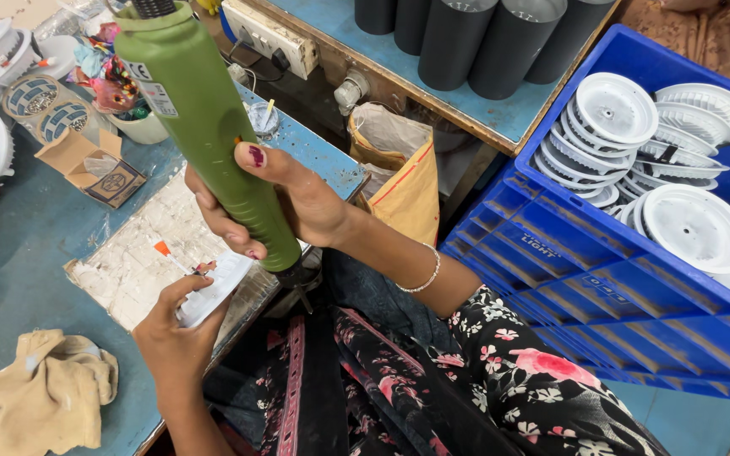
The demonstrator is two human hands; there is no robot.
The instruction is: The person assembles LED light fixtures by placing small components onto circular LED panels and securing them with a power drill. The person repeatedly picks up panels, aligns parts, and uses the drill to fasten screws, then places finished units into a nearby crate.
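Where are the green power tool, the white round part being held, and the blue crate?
green power tool (204,127), head view, mid body.
white round part (211,291), head view, rim.
blue crate (551,270), head view, near wall.

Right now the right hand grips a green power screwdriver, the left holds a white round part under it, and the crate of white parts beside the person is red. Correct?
Not quite. The head view shows the crate is blue, not red. The rest holds: the right hand grips the green power screwdriver, and the left hand holds the white round part under it.
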